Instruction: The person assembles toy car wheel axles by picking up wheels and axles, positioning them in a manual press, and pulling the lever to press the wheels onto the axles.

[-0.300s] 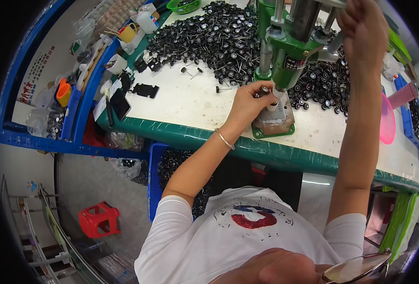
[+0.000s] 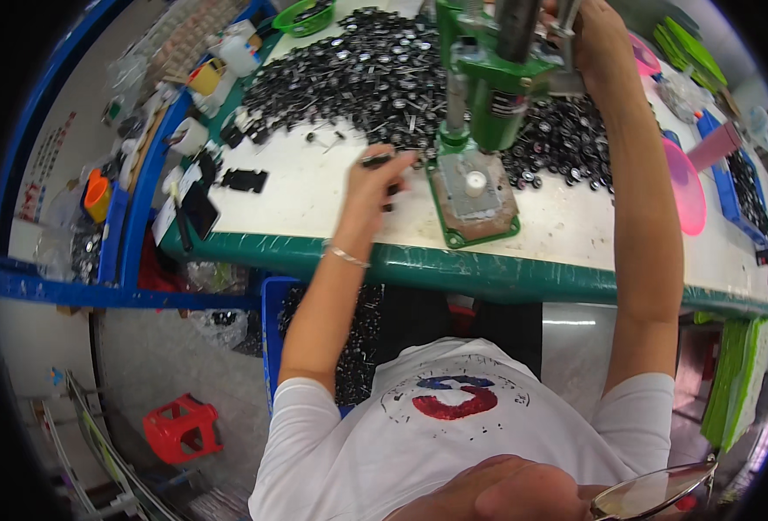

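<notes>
My left hand (image 2: 368,193) is over the white tabletop, left of the green hand press (image 2: 498,113). Small black wheels show between its curled, slightly blurred fingers, while the index finger points toward the press. On the press's base plate (image 2: 481,227) lies a grey metal plate with a round white seat (image 2: 476,181) in it; I see no wheel on the seat. My right hand (image 2: 599,39) is raised at the upper right, closed around the press's lever (image 2: 566,30), part of which it hides. Behind the press spreads a heap of black wheels with thin metal axles (image 2: 358,74).
A green basket (image 2: 301,19) stands at the far left of the table. Pink basins (image 2: 686,187) and a blue tray of wheels (image 2: 731,187) are at the right. A phone (image 2: 200,210) lies at the left edge. Below are a blue bin (image 2: 271,347) and a red stool (image 2: 182,429).
My left hand has drawn back left from the seat with wheels in its fingers, uncovering the seat. My right hand, still on the lever, has moved farther back; the view has shifted too.
</notes>
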